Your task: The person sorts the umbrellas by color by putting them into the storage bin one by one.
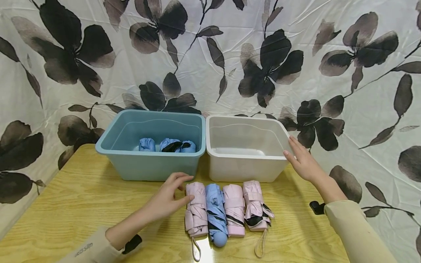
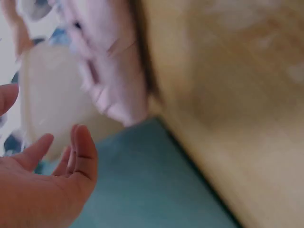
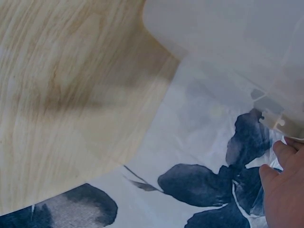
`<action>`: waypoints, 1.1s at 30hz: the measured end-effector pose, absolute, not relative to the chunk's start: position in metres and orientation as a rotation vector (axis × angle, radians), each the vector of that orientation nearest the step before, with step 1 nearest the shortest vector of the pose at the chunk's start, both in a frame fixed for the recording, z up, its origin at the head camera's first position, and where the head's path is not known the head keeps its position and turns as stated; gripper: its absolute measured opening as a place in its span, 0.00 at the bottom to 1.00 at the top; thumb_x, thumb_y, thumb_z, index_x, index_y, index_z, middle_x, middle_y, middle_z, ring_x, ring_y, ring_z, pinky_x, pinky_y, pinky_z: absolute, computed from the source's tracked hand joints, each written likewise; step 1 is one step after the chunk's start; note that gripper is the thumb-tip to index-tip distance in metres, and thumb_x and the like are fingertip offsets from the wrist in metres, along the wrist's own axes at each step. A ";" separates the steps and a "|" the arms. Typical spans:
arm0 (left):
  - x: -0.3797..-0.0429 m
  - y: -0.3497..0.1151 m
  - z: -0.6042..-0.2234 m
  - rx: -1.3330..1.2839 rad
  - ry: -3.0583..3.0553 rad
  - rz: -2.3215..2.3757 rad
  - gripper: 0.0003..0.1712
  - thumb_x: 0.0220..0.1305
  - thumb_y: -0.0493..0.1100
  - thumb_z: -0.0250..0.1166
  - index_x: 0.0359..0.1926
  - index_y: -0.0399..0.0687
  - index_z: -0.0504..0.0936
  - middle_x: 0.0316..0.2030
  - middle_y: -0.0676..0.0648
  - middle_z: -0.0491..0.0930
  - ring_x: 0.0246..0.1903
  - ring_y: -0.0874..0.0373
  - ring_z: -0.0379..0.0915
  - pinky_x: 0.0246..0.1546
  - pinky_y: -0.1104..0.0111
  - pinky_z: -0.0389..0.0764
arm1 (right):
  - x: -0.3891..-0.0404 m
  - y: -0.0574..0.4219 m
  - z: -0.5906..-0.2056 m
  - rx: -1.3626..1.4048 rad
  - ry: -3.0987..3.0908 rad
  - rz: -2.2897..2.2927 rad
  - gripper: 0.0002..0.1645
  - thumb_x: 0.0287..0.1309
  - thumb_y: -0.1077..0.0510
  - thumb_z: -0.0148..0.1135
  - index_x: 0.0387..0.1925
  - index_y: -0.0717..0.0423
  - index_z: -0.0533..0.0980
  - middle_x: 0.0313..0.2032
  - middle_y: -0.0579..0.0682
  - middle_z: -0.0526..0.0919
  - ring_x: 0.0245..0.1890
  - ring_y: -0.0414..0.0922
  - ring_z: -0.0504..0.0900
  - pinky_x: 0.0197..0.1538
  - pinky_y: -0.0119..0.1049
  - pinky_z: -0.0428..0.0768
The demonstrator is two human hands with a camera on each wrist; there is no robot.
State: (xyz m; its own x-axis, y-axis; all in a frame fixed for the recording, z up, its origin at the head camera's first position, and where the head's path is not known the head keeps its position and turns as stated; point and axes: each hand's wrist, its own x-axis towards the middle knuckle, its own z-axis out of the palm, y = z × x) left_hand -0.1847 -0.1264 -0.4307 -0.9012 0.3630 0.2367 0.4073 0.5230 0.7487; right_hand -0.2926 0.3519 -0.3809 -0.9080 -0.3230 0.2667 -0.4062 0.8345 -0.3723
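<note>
My left hand [image 1: 171, 194], fingers spread and slightly bent, is beside the leftmost folded pink umbrella [image 1: 196, 210]; the left wrist view shows a gap between them. To the right lie a folded blue umbrella [image 1: 216, 208], a pink one [image 1: 234, 208] and another pink umbrella [image 1: 254, 199] with a loose wrist strap. My right hand [image 1: 304, 160] rests with nearly straight fingers on the right rim of the white bin [image 1: 246, 170]. Inside the teal bin [image 1: 158, 166] are several blue bundles [image 1: 147, 144], partly hidden by its front wall.
Both bins stand side by side at the back of the wooden table [image 1: 154, 237]. Behind them hangs a white cloth [image 1: 210, 54] with dark flowers. The table's right edge runs just below my right forearm.
</note>
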 end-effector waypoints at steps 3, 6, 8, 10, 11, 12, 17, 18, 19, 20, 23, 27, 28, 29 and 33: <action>-0.184 -0.121 -0.443 -0.640 -2.817 -1.262 0.40 0.66 0.51 0.73 0.73 0.42 0.71 0.71 0.40 0.65 0.55 0.46 0.75 0.49 0.56 0.81 | -0.292 0.352 -0.380 0.555 -2.837 0.638 0.42 0.82 0.44 0.43 0.79 0.71 0.50 0.80 0.69 0.47 0.78 0.71 0.47 0.73 0.72 0.49; -0.184 -0.116 -0.453 -0.603 -2.917 -1.169 0.48 0.64 0.58 0.73 0.77 0.41 0.66 0.73 0.37 0.62 0.61 0.40 0.74 0.56 0.45 0.79 | -0.293 0.352 -0.381 0.552 -2.828 0.639 0.43 0.82 0.43 0.42 0.79 0.72 0.51 0.80 0.69 0.48 0.78 0.71 0.48 0.73 0.72 0.49; -0.185 -0.113 -0.458 -0.590 -2.966 -1.142 0.53 0.62 0.63 0.73 0.79 0.42 0.63 0.74 0.35 0.60 0.63 0.36 0.72 0.58 0.41 0.77 | -0.293 0.351 -0.380 0.547 -2.832 0.639 0.43 0.82 0.43 0.43 0.79 0.71 0.50 0.80 0.68 0.48 0.78 0.71 0.48 0.73 0.72 0.49; -0.185 -0.110 -0.461 -0.579 -3.004 -1.144 0.58 0.60 0.65 0.73 0.80 0.42 0.59 0.76 0.34 0.57 0.64 0.34 0.71 0.59 0.39 0.76 | -0.293 0.351 -0.380 0.552 -2.830 0.635 0.42 0.82 0.44 0.43 0.79 0.71 0.50 0.80 0.68 0.48 0.78 0.71 0.48 0.73 0.71 0.49; -0.185 -0.108 -0.462 -0.574 -3.016 -1.147 0.60 0.59 0.66 0.73 0.81 0.42 0.58 0.76 0.34 0.55 0.64 0.33 0.71 0.58 0.40 0.76 | -0.294 0.351 -0.380 0.561 -2.826 0.636 0.42 0.82 0.44 0.42 0.79 0.72 0.51 0.80 0.69 0.48 0.78 0.71 0.48 0.73 0.71 0.49; -0.186 -0.106 -0.464 -0.565 -3.027 -1.152 0.61 0.58 0.67 0.73 0.81 0.43 0.57 0.77 0.34 0.54 0.63 0.33 0.72 0.57 0.40 0.77 | -0.293 0.350 -0.378 0.561 -2.833 0.638 0.42 0.82 0.44 0.43 0.79 0.71 0.50 0.80 0.68 0.48 0.78 0.71 0.48 0.73 0.71 0.50; -0.194 -0.096 -0.468 -0.536 -3.042 -1.182 0.67 0.53 0.68 0.76 0.82 0.43 0.53 0.77 0.32 0.52 0.60 0.32 0.74 0.55 0.42 0.79 | -0.294 0.350 -0.379 0.579 -2.813 0.645 0.41 0.82 0.45 0.44 0.79 0.72 0.51 0.80 0.69 0.49 0.78 0.71 0.48 0.74 0.70 0.50; -0.196 -0.094 -0.468 -0.539 -3.041 -1.193 0.68 0.52 0.68 0.76 0.82 0.43 0.53 0.76 0.30 0.52 0.58 0.31 0.75 0.55 0.41 0.79 | -0.293 0.350 -0.379 0.575 -2.813 0.645 0.41 0.82 0.45 0.44 0.79 0.72 0.51 0.80 0.69 0.49 0.78 0.71 0.48 0.74 0.70 0.50; -0.198 -0.092 -0.468 -0.541 -3.042 -1.205 0.68 0.52 0.67 0.77 0.82 0.43 0.52 0.76 0.29 0.52 0.58 0.31 0.75 0.55 0.41 0.79 | -0.293 0.349 -0.379 0.573 -2.812 0.644 0.41 0.82 0.46 0.45 0.79 0.72 0.52 0.80 0.69 0.49 0.78 0.70 0.48 0.73 0.71 0.50; -0.199 -0.091 -0.468 -0.538 -3.046 -1.217 0.69 0.51 0.67 0.78 0.82 0.43 0.52 0.75 0.29 0.52 0.57 0.30 0.75 0.55 0.41 0.79 | -0.293 0.350 -0.380 0.570 -2.814 0.644 0.41 0.82 0.46 0.45 0.79 0.72 0.52 0.80 0.68 0.49 0.78 0.70 0.48 0.74 0.71 0.50; -0.202 -0.089 -0.467 -0.536 -3.039 -1.300 0.69 0.49 0.63 0.81 0.82 0.41 0.52 0.74 0.26 0.51 0.58 0.28 0.74 0.57 0.39 0.77 | -0.293 0.350 -0.381 0.571 -2.816 0.644 0.41 0.82 0.46 0.45 0.79 0.72 0.51 0.80 0.68 0.48 0.78 0.70 0.47 0.74 0.71 0.50; -0.204 -0.088 -0.466 -0.538 -2.996 -1.420 0.67 0.47 0.54 0.84 0.80 0.38 0.54 0.71 0.25 0.53 0.59 0.30 0.72 0.60 0.41 0.75 | -0.294 0.352 -0.381 0.574 -2.812 0.650 0.41 0.82 0.46 0.44 0.79 0.72 0.51 0.80 0.68 0.48 0.79 0.69 0.47 0.74 0.70 0.50; -0.204 -0.088 -0.466 -0.538 -2.982 -1.441 0.67 0.46 0.52 0.84 0.80 0.37 0.55 0.70 0.26 0.54 0.59 0.32 0.72 0.60 0.41 0.75 | -0.294 0.352 -0.381 0.573 -2.811 0.653 0.41 0.82 0.46 0.45 0.79 0.72 0.51 0.80 0.69 0.48 0.79 0.69 0.47 0.74 0.70 0.50; -0.204 -0.088 -0.465 -0.537 -2.972 -1.455 0.66 0.46 0.51 0.84 0.79 0.37 0.55 0.69 0.26 0.55 0.59 0.33 0.71 0.61 0.42 0.75 | -0.294 0.352 -0.381 0.570 -2.811 0.655 0.41 0.82 0.46 0.45 0.79 0.72 0.51 0.80 0.68 0.48 0.79 0.69 0.47 0.74 0.70 0.50; -0.204 -0.089 -0.466 -0.529 -2.937 -1.488 0.65 0.44 0.47 0.84 0.79 0.38 0.57 0.67 0.28 0.57 0.57 0.35 0.72 0.59 0.43 0.76 | -0.292 0.353 -0.380 0.559 -2.818 0.653 0.41 0.82 0.46 0.45 0.79 0.71 0.52 0.80 0.68 0.49 0.79 0.69 0.47 0.74 0.70 0.50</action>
